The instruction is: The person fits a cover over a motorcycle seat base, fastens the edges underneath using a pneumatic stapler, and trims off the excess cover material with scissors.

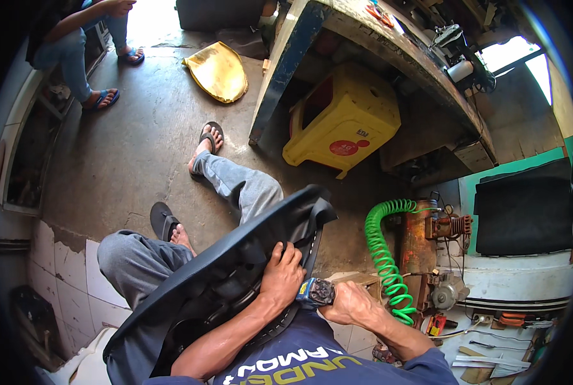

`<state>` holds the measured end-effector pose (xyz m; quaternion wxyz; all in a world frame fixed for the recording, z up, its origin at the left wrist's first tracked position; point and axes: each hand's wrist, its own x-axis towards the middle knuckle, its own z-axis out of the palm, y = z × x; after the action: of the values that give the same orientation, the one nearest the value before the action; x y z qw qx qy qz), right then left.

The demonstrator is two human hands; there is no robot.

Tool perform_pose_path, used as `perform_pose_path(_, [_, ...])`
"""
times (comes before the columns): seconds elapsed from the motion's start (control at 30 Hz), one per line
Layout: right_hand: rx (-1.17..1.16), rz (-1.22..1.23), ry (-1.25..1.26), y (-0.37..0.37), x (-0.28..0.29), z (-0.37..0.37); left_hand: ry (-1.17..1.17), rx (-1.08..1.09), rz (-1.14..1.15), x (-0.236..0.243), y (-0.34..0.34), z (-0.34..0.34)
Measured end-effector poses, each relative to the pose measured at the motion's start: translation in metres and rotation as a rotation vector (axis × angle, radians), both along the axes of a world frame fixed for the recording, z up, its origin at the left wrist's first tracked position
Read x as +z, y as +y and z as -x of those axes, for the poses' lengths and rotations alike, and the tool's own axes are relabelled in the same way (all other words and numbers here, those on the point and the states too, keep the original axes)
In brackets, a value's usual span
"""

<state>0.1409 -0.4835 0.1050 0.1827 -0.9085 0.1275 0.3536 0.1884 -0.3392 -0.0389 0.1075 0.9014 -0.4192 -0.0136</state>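
Note:
A black motorcycle seat (pixel 209 269) lies across my lap, tilted, with its ribbed plastic underside turned toward me and dark cover material folded over its edge. My left hand (pixel 282 274) is closed on the near edge of the seat, fingers pressing the cover against the base. A row of small staples shows along that edge. In my right hand (pixel 354 303) is a blue and dark staple gun (pixel 315 292), its nose close to the seat edge beside my left hand. Whether the nose touches the cover cannot be made out.
A green coiled air hose (pixel 383 250) hangs beside an orange compressor (pixel 420 234) on the right. Ahead, a yellow plastic stool (pixel 347 122) lies under a wooden workbench (pixel 363 29) bearing a sewing machine (pixel 453 54). A yellow sheet (pixel 219 72) lies on the floor. Another person (pixel 75 51) sits far left.

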Motion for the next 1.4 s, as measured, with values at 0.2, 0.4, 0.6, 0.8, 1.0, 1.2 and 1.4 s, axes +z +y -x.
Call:
perform_pose_path(0.2, [-0.21, -0.134, -0.029, -0.013, -0.005, 0.01, 0.086, 0.046, 0.088, 0.005, 0.006, -0.008])
perform_pose_path(0.4, [-0.083, -0.056, -0.084, -0.017, -0.019, 0.009, 0.064, 0.019, 0.052, 0.007, 0.005, -0.005])
perform_pose_path(0.6, [-0.012, 0.053, -0.045, -0.006, -0.006, -0.007, 0.01, -0.041, 0.028, 0.002, 0.005, -0.006])
perform_pose_path(0.8, [-0.13, -0.078, -0.11, -0.026, -0.013, 0.005, 0.077, -0.003, 0.062, 0.009, 0.01, -0.008])
perform_pose_path(1.0, [0.002, 0.007, -0.099, -0.02, -0.013, -0.008, 0.087, -0.025, 0.055, 0.009, 0.01, -0.009])
perform_pose_path(1.2, [0.015, 0.05, -0.06, -0.019, -0.011, -0.012, 0.083, -0.056, 0.078, 0.005, 0.01, -0.004])
perform_pose_path(1.4, [-0.062, -0.004, -0.106, -0.037, -0.014, -0.016, 0.128, -0.022, 0.114, 0.011, 0.014, -0.008])
